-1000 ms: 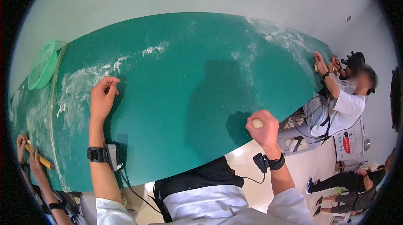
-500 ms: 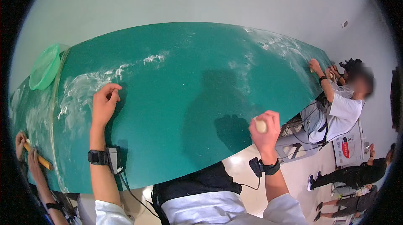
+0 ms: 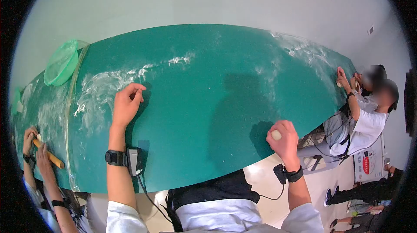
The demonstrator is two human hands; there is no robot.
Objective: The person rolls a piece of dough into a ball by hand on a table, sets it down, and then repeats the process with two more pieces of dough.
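My right hand (image 3: 284,141) is wrapped round a pale ball of dough (image 3: 276,134), part of which shows between thumb and fingers. It is raised near the front edge of the green table (image 3: 186,115). Over the table's left half is my left hand (image 3: 127,106), its fingers curled in towards the thumb, with nothing visible in them. White flour (image 3: 102,83) is smeared on the tabletop just beyond and left of that hand. Both wrists wear black straps with cabled devices.
A green plastic basin (image 3: 61,64) stands at the far left beside a clear strip (image 3: 69,124) across the table. Another person's hands hold a wooden rolling pin (image 3: 53,159) at left. At the right end, people work by more flour (image 3: 306,50). A grey stool (image 3: 310,152) stands there.
The view has shifted, so the table and both hands sit further right in it. My right hand has turned slightly and covers more of the dough. My left hand stays curled.
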